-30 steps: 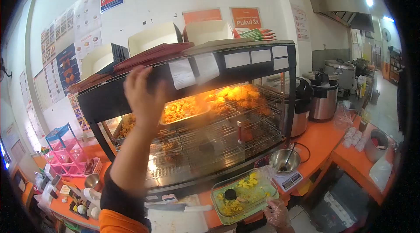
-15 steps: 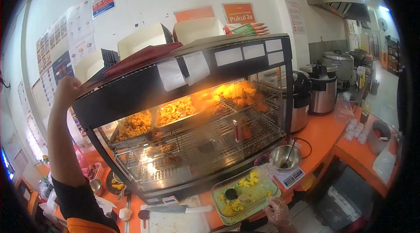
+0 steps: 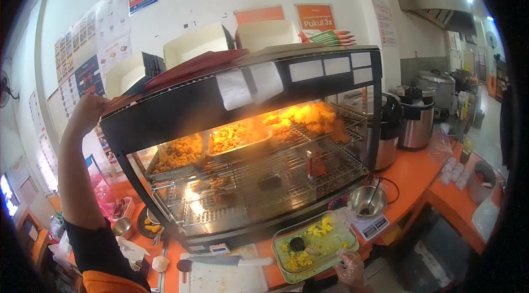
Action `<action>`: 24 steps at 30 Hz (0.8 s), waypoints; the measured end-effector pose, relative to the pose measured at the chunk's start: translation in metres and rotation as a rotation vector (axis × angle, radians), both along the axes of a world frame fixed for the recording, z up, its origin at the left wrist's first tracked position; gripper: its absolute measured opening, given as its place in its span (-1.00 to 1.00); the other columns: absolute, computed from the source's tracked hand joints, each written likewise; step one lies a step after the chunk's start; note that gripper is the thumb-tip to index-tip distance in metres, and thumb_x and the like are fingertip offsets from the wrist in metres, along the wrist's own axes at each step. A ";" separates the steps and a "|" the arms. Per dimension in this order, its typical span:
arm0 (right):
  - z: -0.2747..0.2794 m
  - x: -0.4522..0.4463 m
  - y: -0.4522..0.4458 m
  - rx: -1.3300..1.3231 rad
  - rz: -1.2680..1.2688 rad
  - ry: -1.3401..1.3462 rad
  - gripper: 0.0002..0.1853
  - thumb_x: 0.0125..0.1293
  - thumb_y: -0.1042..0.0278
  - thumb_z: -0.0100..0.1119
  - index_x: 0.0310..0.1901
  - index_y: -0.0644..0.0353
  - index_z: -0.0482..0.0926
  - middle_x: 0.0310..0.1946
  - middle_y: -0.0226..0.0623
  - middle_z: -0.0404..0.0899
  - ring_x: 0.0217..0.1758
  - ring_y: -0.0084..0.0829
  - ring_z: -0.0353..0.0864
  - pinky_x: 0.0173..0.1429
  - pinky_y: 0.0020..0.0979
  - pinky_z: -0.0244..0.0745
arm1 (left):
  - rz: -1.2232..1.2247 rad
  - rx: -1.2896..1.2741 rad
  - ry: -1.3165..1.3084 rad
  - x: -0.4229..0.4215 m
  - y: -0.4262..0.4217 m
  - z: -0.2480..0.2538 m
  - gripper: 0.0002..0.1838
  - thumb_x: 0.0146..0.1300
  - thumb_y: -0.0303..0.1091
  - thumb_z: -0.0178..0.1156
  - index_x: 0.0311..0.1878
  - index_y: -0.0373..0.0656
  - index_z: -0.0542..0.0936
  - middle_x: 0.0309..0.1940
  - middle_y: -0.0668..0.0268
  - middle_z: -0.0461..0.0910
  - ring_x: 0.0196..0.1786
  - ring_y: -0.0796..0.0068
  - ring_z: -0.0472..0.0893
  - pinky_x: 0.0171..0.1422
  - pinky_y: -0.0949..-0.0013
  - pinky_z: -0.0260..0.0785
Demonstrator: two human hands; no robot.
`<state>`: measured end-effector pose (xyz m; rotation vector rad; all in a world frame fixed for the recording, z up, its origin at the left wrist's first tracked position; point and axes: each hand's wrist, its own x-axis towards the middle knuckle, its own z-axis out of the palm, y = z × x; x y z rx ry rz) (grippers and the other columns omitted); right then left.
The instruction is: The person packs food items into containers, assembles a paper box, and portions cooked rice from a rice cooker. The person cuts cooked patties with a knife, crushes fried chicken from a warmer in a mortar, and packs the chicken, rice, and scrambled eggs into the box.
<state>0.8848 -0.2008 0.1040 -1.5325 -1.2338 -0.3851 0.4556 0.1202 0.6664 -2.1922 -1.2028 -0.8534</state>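
My bare left hand (image 3: pixel 89 111) is raised to the upper left corner of a heated food display cabinet (image 3: pixel 190 114). Its fingers are closed at the edge of a brown sheet (image 3: pixel 118 103) on the cabinet's top; what they pinch is hidden. Low at the front, my right hand (image 3: pixel 351 268) wears a clear plastic glove. Its fingers are curled beside the near right corner of a glass tray (image 3: pixel 319 274), and I cannot make out anything in them. Yellow food pieces (image 3: pixel 320 229) and a round black object (image 3: pixel 297 244) lie in that tray.
Fried food (image 3: pixel 234 136) fills trays inside the cabinet. Open white boxes (image 3: pixel 198 39) stand on top. A knife (image 3: pixel 231 260) rests on a white cutting board (image 3: pixel 220 279). A metal bowl (image 3: pixel 366 201) sits on a scale (image 3: pixel 374 228), with large cookers (image 3: pixel 416 122) behind.
The view has turned slightly, so the scene sits farther right. My left hand stays at the cabinet's corner, and my right hand remains beside the glass tray.
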 end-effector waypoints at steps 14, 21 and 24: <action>-0.004 -0.011 -0.004 -0.227 -0.005 -0.116 -0.63 0.25 0.28 0.21 0.04 0.26 0.50 0.07 -0.04 0.46 0.02 -0.12 0.49 0.04 -0.19 0.47 | -0.161 0.088 -0.049 0.029 -0.022 -0.003 -0.75 0.14 -0.36 0.23 -0.14 -0.25 0.65 -0.27 0.05 0.65 -0.18 0.17 0.65 0.00 0.27 0.41; 0.028 -0.033 -0.012 -0.289 -0.009 0.141 -0.67 0.27 0.25 0.17 -0.02 0.28 0.54 0.02 -0.05 0.50 0.05 -0.10 0.48 0.08 -0.17 0.44 | -0.405 0.331 -0.046 0.080 -0.033 -0.002 -0.73 0.09 -0.34 0.25 -0.15 -0.26 0.64 -0.22 0.01 0.63 -0.10 0.09 0.61 0.03 0.26 0.40; 0.035 -0.040 -0.019 -0.305 -0.005 0.170 -0.67 0.28 0.22 0.15 -0.05 0.28 0.56 0.01 -0.04 0.51 0.05 -0.08 0.47 0.09 -0.16 0.43 | -0.407 0.320 -0.051 0.109 -0.039 -0.005 -0.74 0.10 -0.35 0.21 -0.15 -0.24 0.64 -0.19 0.01 0.62 -0.10 0.05 0.60 0.04 0.25 0.40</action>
